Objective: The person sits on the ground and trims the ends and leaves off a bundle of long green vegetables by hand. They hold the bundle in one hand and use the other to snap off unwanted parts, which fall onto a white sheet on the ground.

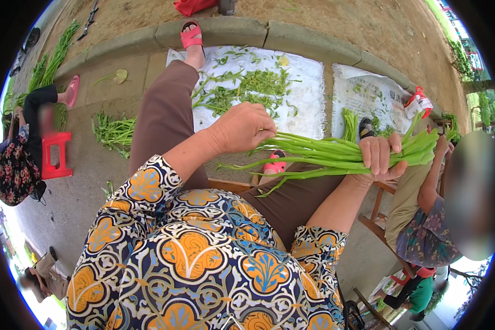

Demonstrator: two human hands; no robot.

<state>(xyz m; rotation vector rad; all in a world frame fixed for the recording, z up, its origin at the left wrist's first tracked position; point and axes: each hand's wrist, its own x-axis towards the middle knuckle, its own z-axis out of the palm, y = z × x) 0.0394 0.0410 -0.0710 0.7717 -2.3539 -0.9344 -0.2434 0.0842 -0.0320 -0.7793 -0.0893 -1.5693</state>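
My right hand [381, 156] is wrapped around a bundle of long green vegetable stems [317, 154], gripping it near the thicker ends on the right. The bundle lies roughly level over my right thigh, its thin tips spreading out to the left. At those tips is my left hand [245, 128], its thumb and fingers pinched together on a thin stem end; the fingers partly hide the pinched part. Beyond my hands, a white woven sheet [309, 86] on the ground carries scattered green leaves [264, 82].
A second printed sheet [342, 88] holds a bunch of stems [350, 123]. Leafy stems [115, 132] lie on the pavement at left. A concrete kerb [309, 39] runs behind. A co-worker [427, 231] sits close at right; another sits left by a red stool [57, 154].
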